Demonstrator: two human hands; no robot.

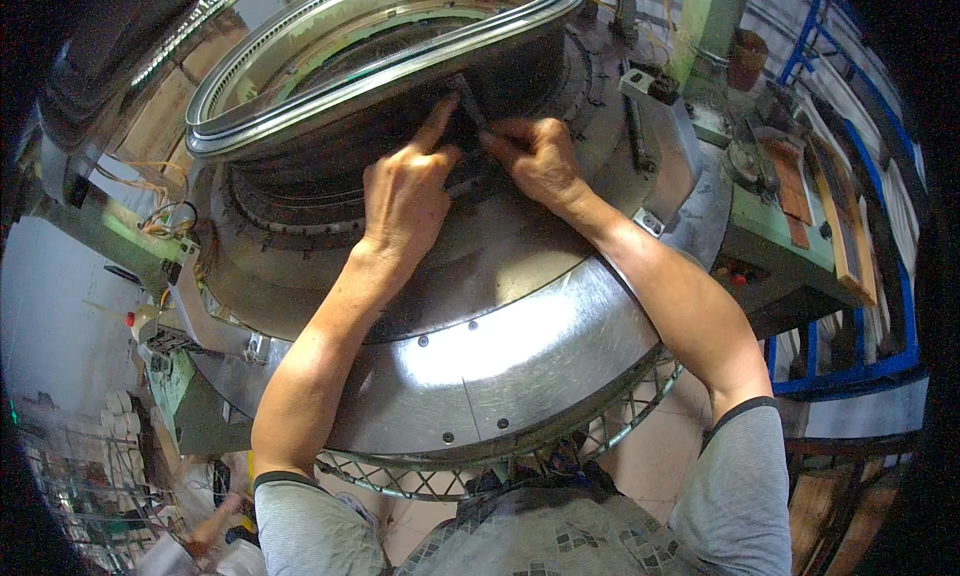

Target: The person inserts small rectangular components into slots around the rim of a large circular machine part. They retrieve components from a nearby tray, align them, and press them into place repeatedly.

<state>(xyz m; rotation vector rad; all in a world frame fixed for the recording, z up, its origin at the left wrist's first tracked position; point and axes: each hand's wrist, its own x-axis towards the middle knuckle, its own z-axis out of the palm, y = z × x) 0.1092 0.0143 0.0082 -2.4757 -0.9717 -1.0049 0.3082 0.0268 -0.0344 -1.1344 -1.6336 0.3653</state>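
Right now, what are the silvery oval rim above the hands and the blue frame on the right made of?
Oval rim: looks like bare polished metal, maybe steel; bright streaks run along its grey edge.
Blue frame: probably painted metal, from its even blue bars.

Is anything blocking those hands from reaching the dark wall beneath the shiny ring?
Nothing visible blocks them. The left hand and right hand have fingers up near the dark wall, below the shiny ring. A thin grey strip shows between them; contact with the wall is unclear.
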